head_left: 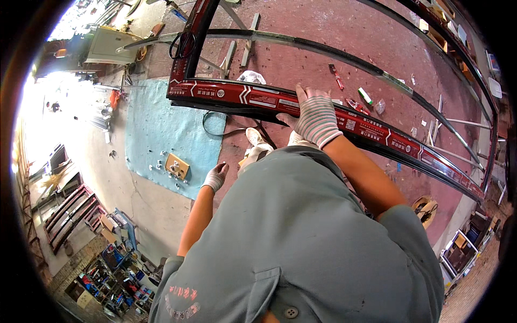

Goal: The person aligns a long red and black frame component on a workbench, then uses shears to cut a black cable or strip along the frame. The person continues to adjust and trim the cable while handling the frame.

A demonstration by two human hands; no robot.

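A large frame of dark red metal profiles [377,134] with printed wrap lies on trestles above a red floor. My right hand [315,116], in a striped work glove, rests on the near rail of the frame and grips its edge. My left hand [215,176], also gloved, hangs free at my side with fingers loosely apart and holds nothing. Below it on a blue cloth [156,129] lies a small brown block [177,166] with several small metal fittings around it. My grey shirt fills the lower middle of the view.
A black rubber strip [221,131] loops under the frame. A red-handled tool [337,77] and a green-and-white tube [365,96] lie on the floor beyond the rail. More red profiles [70,215] are stacked at the left, and crates of parts [116,280] stand lower left.
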